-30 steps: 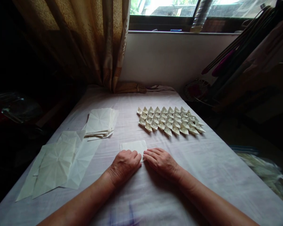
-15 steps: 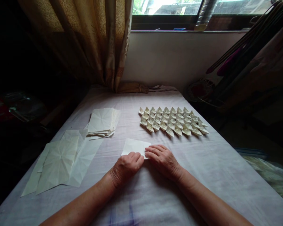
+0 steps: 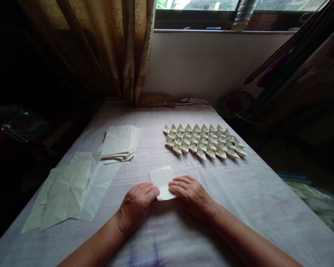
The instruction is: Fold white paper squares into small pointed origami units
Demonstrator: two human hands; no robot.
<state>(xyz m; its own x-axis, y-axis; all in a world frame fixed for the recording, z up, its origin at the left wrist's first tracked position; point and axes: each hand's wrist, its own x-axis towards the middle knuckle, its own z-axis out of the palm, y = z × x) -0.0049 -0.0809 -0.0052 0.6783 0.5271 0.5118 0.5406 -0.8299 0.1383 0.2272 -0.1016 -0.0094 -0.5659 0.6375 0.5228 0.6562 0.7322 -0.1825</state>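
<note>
A small folded sheet of white paper (image 3: 163, 181) lies on the cloth-covered table, between my two hands. My left hand (image 3: 140, 198) grips its left edge, the fingertips curled at the near left corner. At the right edge, my right hand (image 3: 190, 193) has its fingers together on the paper, with the thumb hidden underneath. Beyond my right hand stand rows of small folded paper boats (image 3: 203, 141), packed close together. A stack of creased paper squares (image 3: 118, 141) sits past my left hand.
Loose creased sheets (image 3: 69, 189) overlap at the table's left side. The pale cloth (image 3: 239, 222) covers the table. A gold curtain (image 3: 130, 48) hangs at the back beside a window (image 3: 200, 4). Dark clutter and a plastic bag (image 3: 317, 200) lie off the right edge.
The folded paper has turned and come nearer, now looking narrower. My left hand has shifted left and its fingers have moved to the paper's left edge. My right hand has moved slightly nearer.
</note>
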